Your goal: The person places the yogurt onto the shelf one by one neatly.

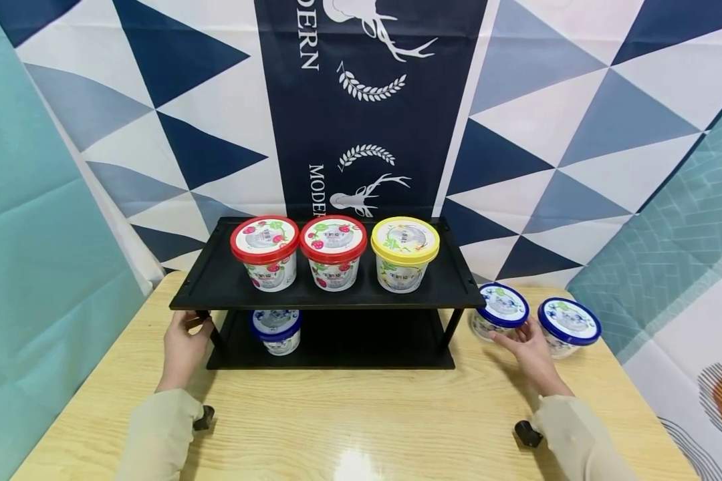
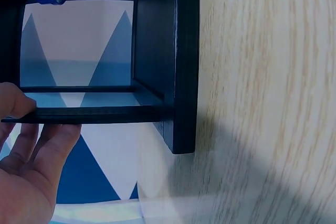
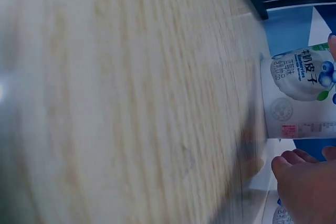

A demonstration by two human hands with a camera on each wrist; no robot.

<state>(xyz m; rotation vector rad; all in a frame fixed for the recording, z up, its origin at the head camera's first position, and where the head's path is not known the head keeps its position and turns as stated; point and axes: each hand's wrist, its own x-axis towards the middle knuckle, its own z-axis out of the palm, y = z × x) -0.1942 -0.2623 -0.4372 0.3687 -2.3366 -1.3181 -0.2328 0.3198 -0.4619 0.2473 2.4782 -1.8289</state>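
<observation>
A black two-tier shelf point(image 1: 337, 299) stands on the table. My left hand point(image 1: 183, 344) pinches its left front post point(image 2: 105, 114), thumb on one side and fingers on the other. To the right of the shelf, my right hand point(image 1: 531, 353) holds a blue-lidded tub point(image 1: 503, 304), thumb across its front and fingers at its right side. Blueberries are printed on this tub point(image 3: 299, 93) in the right wrist view. Another blue-lidded tub point(image 1: 570, 319) stands just right of that hand. On the lower tier, at the left, sits a third blue-lidded tub point(image 1: 277, 331).
Two red-lidded tubs point(image 1: 266, 240) and a yellow-lidded tub point(image 1: 405, 242) stand in a row on the upper tier. Patterned cloth point(image 1: 361, 120) hangs close behind the shelf. The wooden table point(image 1: 337, 414) extends in front.
</observation>
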